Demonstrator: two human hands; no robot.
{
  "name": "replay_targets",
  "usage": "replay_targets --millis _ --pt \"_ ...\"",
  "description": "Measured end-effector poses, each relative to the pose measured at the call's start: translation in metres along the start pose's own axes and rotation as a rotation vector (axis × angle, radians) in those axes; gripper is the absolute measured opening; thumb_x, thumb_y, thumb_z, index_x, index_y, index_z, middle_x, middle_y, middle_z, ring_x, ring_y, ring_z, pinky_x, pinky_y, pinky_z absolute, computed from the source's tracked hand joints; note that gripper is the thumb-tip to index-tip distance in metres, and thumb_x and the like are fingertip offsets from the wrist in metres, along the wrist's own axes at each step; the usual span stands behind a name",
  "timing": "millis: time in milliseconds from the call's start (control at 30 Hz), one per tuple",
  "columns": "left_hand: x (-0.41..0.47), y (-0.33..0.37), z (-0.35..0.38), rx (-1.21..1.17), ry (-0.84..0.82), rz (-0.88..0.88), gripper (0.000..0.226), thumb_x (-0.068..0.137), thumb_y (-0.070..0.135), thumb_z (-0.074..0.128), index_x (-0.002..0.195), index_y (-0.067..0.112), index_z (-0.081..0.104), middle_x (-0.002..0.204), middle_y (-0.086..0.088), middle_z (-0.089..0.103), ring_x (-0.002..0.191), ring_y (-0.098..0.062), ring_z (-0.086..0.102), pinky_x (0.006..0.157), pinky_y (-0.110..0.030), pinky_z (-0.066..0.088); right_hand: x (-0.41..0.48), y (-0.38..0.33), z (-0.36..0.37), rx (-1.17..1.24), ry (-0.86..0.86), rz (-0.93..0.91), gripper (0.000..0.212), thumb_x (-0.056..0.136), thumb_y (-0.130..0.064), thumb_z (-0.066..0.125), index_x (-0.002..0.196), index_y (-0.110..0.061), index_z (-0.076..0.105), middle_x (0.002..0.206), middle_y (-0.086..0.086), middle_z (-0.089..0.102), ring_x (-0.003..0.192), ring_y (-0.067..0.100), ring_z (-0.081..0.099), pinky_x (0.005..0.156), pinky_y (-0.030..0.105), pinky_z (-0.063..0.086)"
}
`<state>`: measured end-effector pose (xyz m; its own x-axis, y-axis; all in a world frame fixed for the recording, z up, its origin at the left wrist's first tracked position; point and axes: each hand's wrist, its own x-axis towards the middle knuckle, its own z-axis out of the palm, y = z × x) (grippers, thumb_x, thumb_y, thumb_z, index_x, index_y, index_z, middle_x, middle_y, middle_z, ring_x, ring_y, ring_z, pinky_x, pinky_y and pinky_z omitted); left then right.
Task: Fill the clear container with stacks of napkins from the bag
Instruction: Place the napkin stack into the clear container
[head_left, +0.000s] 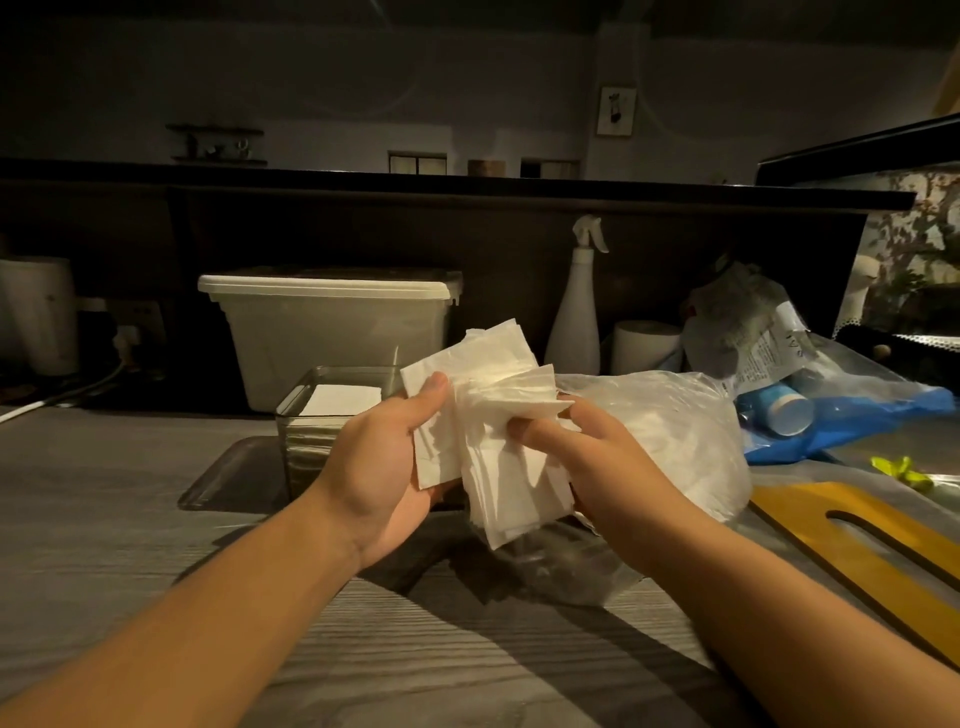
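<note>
- Both hands grip one loose bunch of napkins (501, 415): left hand (382, 460) with thumb on top, right hand (589, 452) with fingers curled round its right edge.
- Bunch is off the counter, between container (297, 447) and bag (685, 431).
- Container, just behind left hand, holds a white stack (343, 401) below the rim; hand hides its near wall.
- Bag contents hard to make out.
- Lidded tub (332, 332) behind, contents unclear.

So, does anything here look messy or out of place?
The napkins held between the left hand and right hand are splayed and crooked, unlike the flat pile in the clear container. At the right, a paper cup lies on its side.
</note>
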<state>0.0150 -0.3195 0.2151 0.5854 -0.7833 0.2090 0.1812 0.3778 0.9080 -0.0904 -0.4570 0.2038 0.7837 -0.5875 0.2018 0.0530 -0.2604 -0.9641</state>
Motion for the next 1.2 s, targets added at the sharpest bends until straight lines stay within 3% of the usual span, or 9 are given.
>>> replay_targets --millis 100,333,500,600,700,800,933,1067,1200 --pt "0.001 0.000 -0.002 -0.006 0.004 0.005 0.034 0.102 0.033 0.039 0.127 0.024 0.061 0.119 -0.005 0.072 0.108 -0.023 0.069 0.088 -0.040 0.054 0.000 -0.001 -0.002 0.043 -0.019 0.029 0.035 0.086 -0.037 0.073 0.118 -0.032 0.060 0.117 -0.007 0.068 0.104 0.019 0.067 0.091 0.043 0.058" --pt "0.003 0.003 -0.006 -0.029 0.089 0.021 0.031 0.101 0.033 0.044 0.123 0.022 0.064 0.115 -0.005 0.073 0.106 -0.026 0.070 0.089 -0.042 0.055 -0.001 -0.005 -0.005 0.130 0.004 0.068 0.052 0.076 -0.029 0.084 0.120 -0.026 0.057 0.109 0.000 0.072 0.090 0.020 0.075 0.081 0.041 0.062" --pt "0.004 0.009 -0.008 -0.036 0.174 0.080 0.026 0.103 0.031 0.043 0.113 0.024 0.066 0.111 -0.002 0.075 0.104 -0.024 0.071 0.091 -0.044 0.055 -0.002 -0.008 -0.009 0.047 -0.021 0.060 0.051 0.076 -0.029 0.084 0.121 -0.023 0.062 0.106 -0.001 0.074 0.087 0.017 0.075 0.080 0.038 0.062" --pt "0.004 0.017 -0.010 -0.015 0.234 0.124 0.023 0.103 0.029 0.045 0.113 0.022 0.065 0.106 0.000 0.076 0.096 -0.020 0.073 0.080 -0.038 0.057 -0.005 -0.012 -0.016 -0.107 -0.063 -0.013 0.034 0.079 -0.029 0.081 0.110 -0.024 0.068 0.099 -0.002 0.074 0.085 0.015 0.074 0.079 0.035 0.062" --pt "0.002 0.019 -0.009 0.072 0.255 0.083 0.020 0.102 0.027 0.048 0.106 0.018 0.066 0.097 -0.002 0.077 0.085 -0.017 0.075 0.074 -0.035 0.056 -0.007 -0.018 -0.025 -0.194 -0.154 -0.209 0.020 0.077 -0.031 0.083 0.094 -0.028 0.073 0.092 -0.002 0.074 0.085 0.017 0.073 0.080 0.040 0.062" --pt "-0.002 0.017 -0.006 0.202 0.220 -0.006 0.025 0.102 0.028 0.050 0.110 0.011 0.067 0.095 -0.006 0.077 0.088 -0.022 0.074 0.075 -0.036 0.057 -0.009 -0.019 -0.029 -0.155 -0.255 -0.383 0.022 0.071 -0.041 0.078 0.090 -0.031 0.075 0.093 0.000 0.073 0.089 0.021 0.071 0.078 0.039 0.062" --pt "-0.005 0.011 -0.003 0.442 0.139 -0.108 0.028 0.100 0.037 0.052 0.101 0.013 0.067 0.091 -0.006 0.073 0.083 -0.018 0.068 0.067 -0.030 0.055 -0.009 -0.015 -0.028 -0.292 -0.187 -0.514 0.019 0.078 -0.035 0.079 0.095 -0.030 0.073 0.096 -0.011 0.070 0.094 0.013 0.068 0.071 0.025 0.057" --pt "-0.009 0.008 0.002 0.543 0.060 -0.161 0.025 0.099 0.037 0.050 0.096 0.018 0.066 0.094 -0.005 0.065 0.092 -0.022 0.059 0.085 -0.036 0.050 -0.008 -0.011 -0.021 -0.624 -0.101 -0.616 0.020 0.083 -0.028 0.079 0.091 -0.040 0.066 0.117 -0.027 0.053 0.117 0.001 0.048 0.091 0.017 0.046" --pt "-0.012 0.008 0.002 0.489 -0.109 -0.219 0.040 0.089 0.055 0.046 0.100 0.032 0.077 0.097 -0.004 0.074 0.102 -0.025 0.064 0.093 -0.040 0.051 -0.007 -0.007 -0.019 -0.632 -0.078 -0.609 0.019 0.086 -0.028 0.076 0.101 -0.035 0.068 0.130 -0.028 0.052 0.124 -0.003 0.044 0.100 0.022 0.046"
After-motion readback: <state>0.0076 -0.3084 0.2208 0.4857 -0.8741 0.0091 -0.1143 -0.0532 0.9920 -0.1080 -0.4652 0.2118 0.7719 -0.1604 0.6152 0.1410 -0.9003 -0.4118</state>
